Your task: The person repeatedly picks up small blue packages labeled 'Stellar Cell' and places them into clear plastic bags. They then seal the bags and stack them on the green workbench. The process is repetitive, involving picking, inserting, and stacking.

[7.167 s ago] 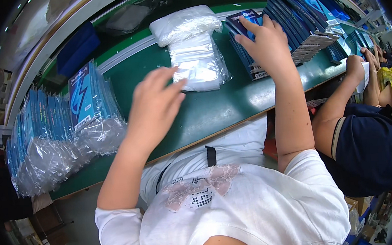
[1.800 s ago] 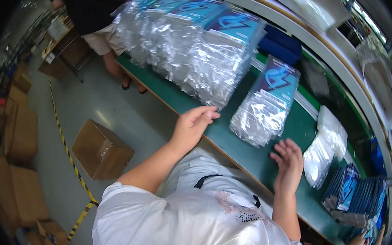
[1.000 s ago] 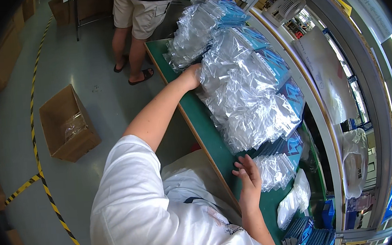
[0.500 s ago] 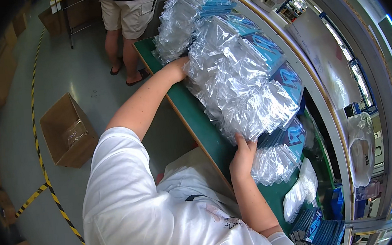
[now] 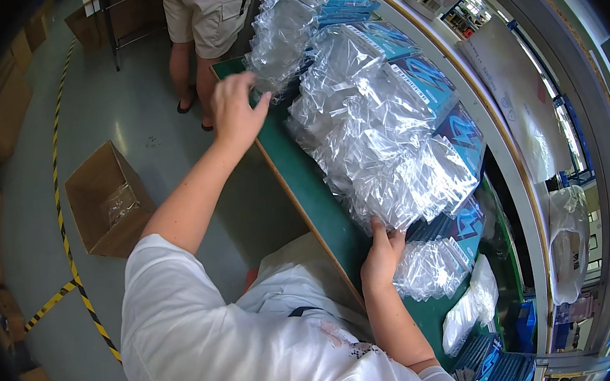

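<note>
A long green surface [image 5: 304, 183] runs from near to far through a workshop, with a cardboard box [image 5: 106, 200] on the grey floor to the left and another person standing at the far end. A big row of clear bags [image 5: 380, 133] holding blue packets lies along the surface. Half a second ago the left hand [image 5: 235, 113] pressed the row's far end; now it is lifted, fingers spread and empty. The right hand [image 5: 379, 253] still grips the row's near end.
</note>
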{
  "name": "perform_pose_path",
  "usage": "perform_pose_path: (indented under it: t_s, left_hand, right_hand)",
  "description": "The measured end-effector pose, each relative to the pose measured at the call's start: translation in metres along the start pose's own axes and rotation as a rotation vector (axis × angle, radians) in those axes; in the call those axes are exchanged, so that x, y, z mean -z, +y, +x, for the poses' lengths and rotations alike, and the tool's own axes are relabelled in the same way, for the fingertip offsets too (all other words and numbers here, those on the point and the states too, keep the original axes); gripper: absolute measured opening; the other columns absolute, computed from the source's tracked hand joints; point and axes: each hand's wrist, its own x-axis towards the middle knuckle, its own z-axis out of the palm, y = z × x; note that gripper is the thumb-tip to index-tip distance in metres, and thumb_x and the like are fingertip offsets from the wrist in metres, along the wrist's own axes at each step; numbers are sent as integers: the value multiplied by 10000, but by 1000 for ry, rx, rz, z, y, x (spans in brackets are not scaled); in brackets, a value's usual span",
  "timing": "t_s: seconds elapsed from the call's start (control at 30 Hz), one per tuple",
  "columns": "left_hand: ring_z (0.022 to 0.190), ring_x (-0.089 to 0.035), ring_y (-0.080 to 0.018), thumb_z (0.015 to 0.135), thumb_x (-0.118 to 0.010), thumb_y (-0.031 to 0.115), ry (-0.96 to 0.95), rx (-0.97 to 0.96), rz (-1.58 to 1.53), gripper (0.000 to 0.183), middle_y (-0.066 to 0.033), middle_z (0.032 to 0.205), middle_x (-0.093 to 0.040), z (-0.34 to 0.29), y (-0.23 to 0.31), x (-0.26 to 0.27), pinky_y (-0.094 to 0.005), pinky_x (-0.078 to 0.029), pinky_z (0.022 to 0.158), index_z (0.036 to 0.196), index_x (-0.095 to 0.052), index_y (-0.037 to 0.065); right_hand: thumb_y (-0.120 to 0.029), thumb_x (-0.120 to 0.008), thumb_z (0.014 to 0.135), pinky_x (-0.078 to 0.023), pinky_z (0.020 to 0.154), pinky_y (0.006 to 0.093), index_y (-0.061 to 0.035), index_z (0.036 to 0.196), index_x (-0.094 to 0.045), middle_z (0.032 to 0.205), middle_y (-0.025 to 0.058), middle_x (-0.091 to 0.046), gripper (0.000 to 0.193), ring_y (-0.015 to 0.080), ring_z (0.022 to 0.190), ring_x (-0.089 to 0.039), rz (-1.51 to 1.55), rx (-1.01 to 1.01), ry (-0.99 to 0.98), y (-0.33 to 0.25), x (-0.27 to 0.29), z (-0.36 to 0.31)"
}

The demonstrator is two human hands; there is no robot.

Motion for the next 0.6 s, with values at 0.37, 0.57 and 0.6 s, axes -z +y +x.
perform_pose_path:
  t_s: [0.37,0.57,0.6]
  left_hand:
    - [1354,-263,-270,498,-794,536,-499,324,182,1128,-138,1429,-347,48,-9,-47,-495,-78,1130,1403,-293,87]
    - [1252,-406,-305,521,-827,415,-298,210,18,941,-153,1320,-475,44,-21,-59,-460,-202,1106,1308,-436,79]
    - [1241,-418,-311,521,-830,401,-283,178,10,912,-155,1305,-489,45,-26,-60,-453,-227,1094,1290,-459,81]
  right_hand:
    - [-123,-623,839,-386,806,268,59,1048,-508,1022,103,-576,300,146,906,-512,-40,-38,34,4,0,0]
    - [-122,-619,841,-390,856,285,59,1052,-511,1046,120,-581,298,165,942,-526,-31,-43,19,3,2,0]
    - [-121,-618,842,-390,859,287,59,1051,-512,1048,122,-582,295,166,942,-527,-33,-40,14,3,2,0]
